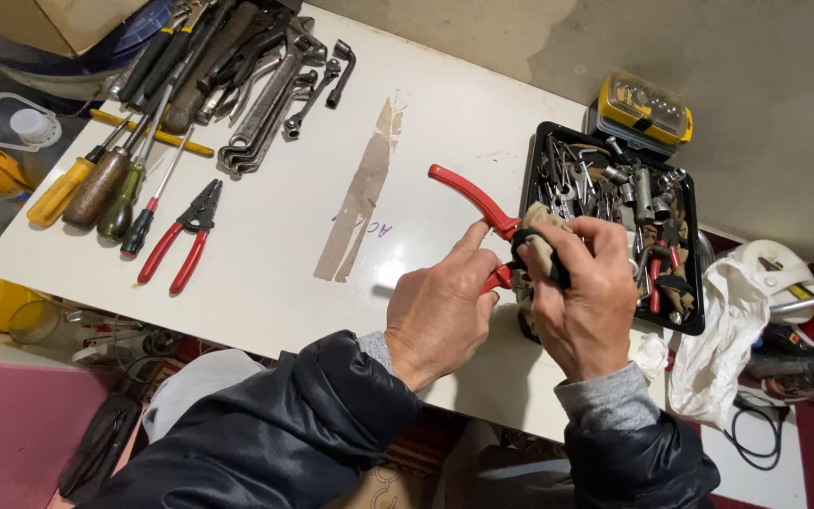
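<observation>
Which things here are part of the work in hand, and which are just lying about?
In hand: red-handled pliers, rag, left hand, right hand.

Lying about: second red pliers, screwdrivers, wrenches, black tray, yellow case, plastic bag.

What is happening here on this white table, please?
A person holds red-handled pliers in the left hand and rubs their head with a cloth in the right hand. A black tray of small tools lies to the right. Screwdrivers and wrenches lie in rows at the left.
</observation>
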